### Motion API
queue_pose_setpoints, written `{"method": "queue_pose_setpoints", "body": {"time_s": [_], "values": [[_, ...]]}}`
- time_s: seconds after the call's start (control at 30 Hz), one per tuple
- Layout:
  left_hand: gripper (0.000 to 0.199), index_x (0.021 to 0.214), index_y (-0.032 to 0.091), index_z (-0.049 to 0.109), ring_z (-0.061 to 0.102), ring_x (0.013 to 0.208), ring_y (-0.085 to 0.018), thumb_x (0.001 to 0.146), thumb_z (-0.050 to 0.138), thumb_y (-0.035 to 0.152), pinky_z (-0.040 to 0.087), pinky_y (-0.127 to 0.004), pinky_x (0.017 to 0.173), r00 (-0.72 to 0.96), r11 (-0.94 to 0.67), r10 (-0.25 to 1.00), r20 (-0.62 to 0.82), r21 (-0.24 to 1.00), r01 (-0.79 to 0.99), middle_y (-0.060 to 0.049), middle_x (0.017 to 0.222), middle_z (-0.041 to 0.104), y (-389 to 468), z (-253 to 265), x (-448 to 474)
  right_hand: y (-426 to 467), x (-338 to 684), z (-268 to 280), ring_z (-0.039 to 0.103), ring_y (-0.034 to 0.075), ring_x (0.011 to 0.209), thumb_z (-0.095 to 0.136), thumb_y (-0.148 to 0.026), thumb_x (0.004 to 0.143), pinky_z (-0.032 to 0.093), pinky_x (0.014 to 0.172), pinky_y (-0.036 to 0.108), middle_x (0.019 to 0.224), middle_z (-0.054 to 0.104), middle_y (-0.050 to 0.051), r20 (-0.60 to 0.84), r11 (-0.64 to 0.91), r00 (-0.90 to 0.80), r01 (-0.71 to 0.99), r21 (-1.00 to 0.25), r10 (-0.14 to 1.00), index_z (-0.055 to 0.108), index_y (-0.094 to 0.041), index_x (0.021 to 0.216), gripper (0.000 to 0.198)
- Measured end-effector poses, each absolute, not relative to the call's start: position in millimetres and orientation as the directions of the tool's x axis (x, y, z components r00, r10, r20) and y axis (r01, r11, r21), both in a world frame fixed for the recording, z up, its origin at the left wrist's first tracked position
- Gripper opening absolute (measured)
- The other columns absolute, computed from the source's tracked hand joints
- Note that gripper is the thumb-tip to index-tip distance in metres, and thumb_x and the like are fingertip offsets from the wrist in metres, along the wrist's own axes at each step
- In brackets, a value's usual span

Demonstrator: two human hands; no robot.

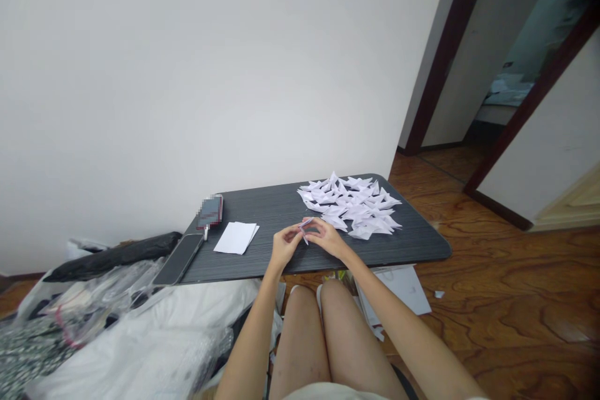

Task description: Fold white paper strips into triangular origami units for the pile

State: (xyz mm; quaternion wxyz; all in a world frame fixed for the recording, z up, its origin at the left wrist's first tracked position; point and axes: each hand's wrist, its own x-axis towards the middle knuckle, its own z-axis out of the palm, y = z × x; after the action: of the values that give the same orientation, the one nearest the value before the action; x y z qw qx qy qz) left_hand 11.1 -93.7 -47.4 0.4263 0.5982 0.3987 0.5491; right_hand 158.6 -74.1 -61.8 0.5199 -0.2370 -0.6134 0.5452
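Thighs [300,337] lay below a small folded paper [305,224]

Fingers of the left hand [287,242] and right hand [328,240] pinched it from either side, above the near part of the dark counter [274,209]. One narrow tip pointed toward the person; the long axis could not be told. Boat-like folded papers [356,207] lay heaped to the right, white sheets [235,238] to the left.

Plain white wall [234,75] fills upper L & ctr of frame; light soft, even. 1 dk reddish-brn door frame [447,50] upper R, dimmer rm [509,90] beyond. Brn wood floor [497,287], dk wavy grain, lower R. Dk baseboard [504,209] along R-hand wall [548,150]. 1 dk-gray wood-grain surface [267,203], rounded corners, mid-frame, by white wall.
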Motion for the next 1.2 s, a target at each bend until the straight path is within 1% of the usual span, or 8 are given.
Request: {"method": "queue_pose_setpoints", "body": {"time_s": [0.2,0.4,0.6,0.8,1.03,1.2], "values": [[0.018,0.077,0.010,0.059,0.057,0.096,-0.023,0.067,0.060,0.024,0.042,-0.038,0.087,0.101,-0.355,0.931,0.351,0.935,0.018,-0.015,0.103,0.061,-93.8,-48.6,11.4,-74.3,158.1,-61.9,0.051,0.017,0.099,0.061,-0.018,0.065,0.046,0.083,0.034,0.112,0.049,0.007,0.377,0.293,-0.339,-0.274,-0.916,0.862,0.051,-0.021,0.104,0.040],[0.023,0.084,0.011,0.053,0.056,0.097,-0.022,0.066,0.061,0.024,0.046,-0.036,0.082,0.110,-0.359,0.929,0.354,0.933,0.023,-0.014,0.104,0.059,-93.0,-51.6,11.6,-74.2,156.8,-64.1,0.051,0.016,0.099,0.062,-0.017,0.065,0.046,0.083,0.034,0.111,0.049,0.007,0.384,0.290,-0.331,-0.300,-0.909,0.862,0.046,-0.021,0.109,0.046],[0.022,0.085,0.012,0.051,0.057,0.095,-0.021,0.068,0.058,0.023,0.047,-0.034,0.080,0.097,-0.362,0.929,0.357,0.931,0.038,-0.012,0.101,0.059,-93.4,-51.0,12.3,-74.4,156.3,-64.6,0.051,0.017,0.099,0.062,-0.018,0.065,0.046,0.084,0.035,0.109,0.050,0.007,0.377,0.287,-0.327,-0.291,-0.913,0.867,0.044,-0.021,0.112,0.051],[0.025,0.090,0.014,0.048,0.058,0.092,-0.019,0.068,0.057,0.020,0.048,-0.030,0.076,0.070,-0.362,0.931,0.359,0.931,0.046,-0.010,0.098,0.058,-92.3,-52.7,12.1,-74.1,156.1,-65.7,0.051,0.016,0.098,0.061,-0.017,0.065,0.046,0.083,0.034,0.107,0.050,0.006,0.373,0.286,-0.323,-0.287,-0.914,0.870,0.041,-0.023,0.115,0.054],[0.021,0.085,0.013,0.052,0.059,0.091,-0.020,0.069,0.058,0.026,0.046,-0.035,0.080,0.080,-0.353,0.933,0.350,0.935,0.027,-0.011,0.093,0.061,-92.0,-53.3,12.0,-75.7,156.5,-64.3,0.052,0.016,0.096,0.063,-0.018,0.064,0.047,0.083,0.034,0.104,0.051,0.005,0.376,0.292,-0.326,-0.279,-0.915,0.867,0.042,-0.023,0.115,0.056],[0.022,0.085,0.013,0.052,0.059,0.090,-0.020,0.069,0.058,0.026,0.047,-0.034,0.079,0.089,-0.342,0.936,0.339,0.939,0.017,-0.010,0.094,0.061,-92.9,-52.4,12.1,-75.6,156.9,-62.4,0.052,0.016,0.095,0.064,-0.019,0.063,0.047,0.082,0.034,0.103,0.052,0.006,0.372,0.288,-0.326,-0.279,-0.916,0.869,0.043,-0.022,0.114,0.055]]}}
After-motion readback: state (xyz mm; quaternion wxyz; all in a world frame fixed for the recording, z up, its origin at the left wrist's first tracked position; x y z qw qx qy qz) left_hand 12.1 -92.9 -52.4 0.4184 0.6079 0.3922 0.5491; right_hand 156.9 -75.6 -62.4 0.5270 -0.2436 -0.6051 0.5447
